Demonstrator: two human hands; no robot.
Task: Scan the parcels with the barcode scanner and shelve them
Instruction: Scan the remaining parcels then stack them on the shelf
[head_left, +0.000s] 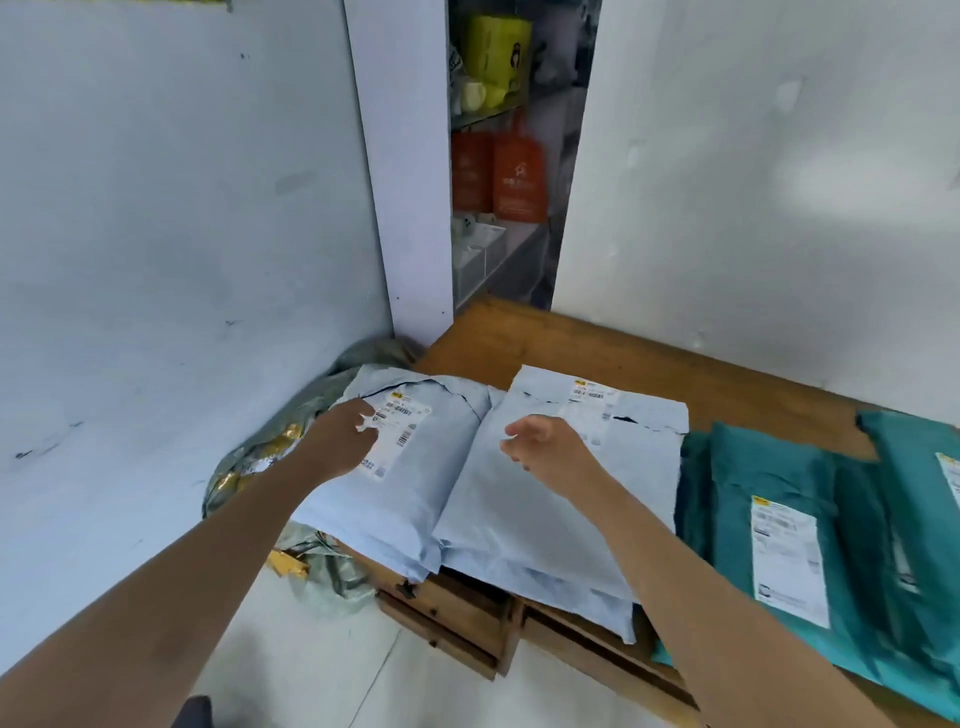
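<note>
Parcel one (410, 499), pale grey, lies at the left end of the wooden bench (727, 374); left hand (343, 441) rests at its label (grip cannot be told). Parcel two (545, 519), pale grey, touches it; right hand (545, 447) hovers above, fingers loosely curled, empty. Teal parcels (769, 467) lie farther right.

2 pale grey-blue poly parcels flat, side by side, edges overlapping.
- Left parcel (400, 509): plump, creased, directly under left hand (343, 441); white barcode label (402, 423) face up, just beyond fingertips.
- Right parcel (524, 525): flatter, below right hand (550, 447); contact unclear; label (589, 397) face up at far edge, beyond hand.
- Teal parcels (737, 499): overlapping, flat, right of right hand, apart from it; nearest label (789, 561) face up.
</note>
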